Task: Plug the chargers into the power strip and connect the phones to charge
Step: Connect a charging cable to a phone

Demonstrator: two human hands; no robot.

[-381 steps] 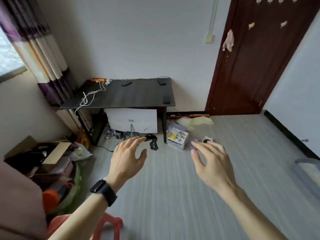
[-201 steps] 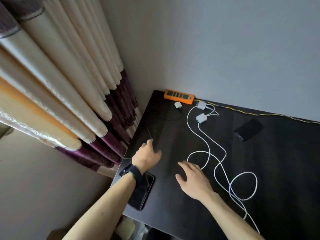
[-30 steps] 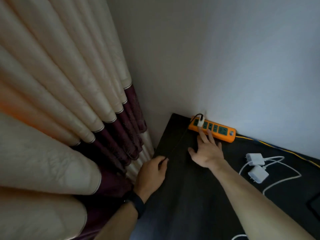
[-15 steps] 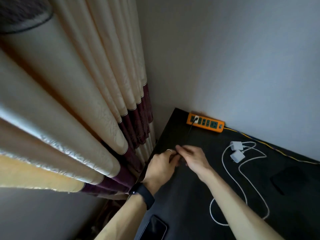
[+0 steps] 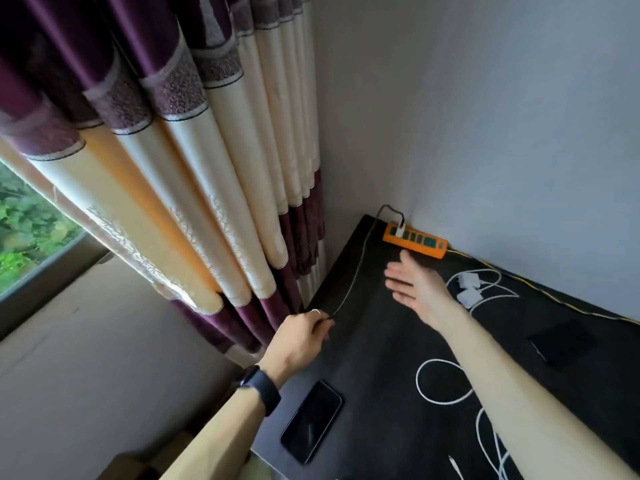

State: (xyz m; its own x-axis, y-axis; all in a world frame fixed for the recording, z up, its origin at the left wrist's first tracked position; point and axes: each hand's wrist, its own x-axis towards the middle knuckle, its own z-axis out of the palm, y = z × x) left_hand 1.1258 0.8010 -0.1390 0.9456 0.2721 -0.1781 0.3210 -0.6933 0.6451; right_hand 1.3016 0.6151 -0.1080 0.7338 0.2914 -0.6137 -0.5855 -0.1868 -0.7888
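A thin dark cable point(image 5: 349, 289) is pinched by the left hand point(image 5: 301, 337) and is run to a small white charger point(image 5: 400, 232) seated in the orange plastic power strip point(image 5: 415, 240). The right hand point(image 5: 415, 285) is held open beside the strip — a black phone point(image 5: 310, 420) is laid by the left wrist

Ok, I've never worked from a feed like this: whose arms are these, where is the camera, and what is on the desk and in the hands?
There is no machine here. These are a person's two bare arms, filmed by one wide-angle camera worn on their head, looking forward and down. The left hand, with a watch on its wrist, pinches the free end of a thin dark cable. That cable runs to a small white charger plugged into the orange power strip by the wall. The right hand is open and holds nothing, near the strip. Two more white chargers lie unplugged on the black table, their white cables looping across it. One dark phone lies by the left forearm, and another phone lies further right.
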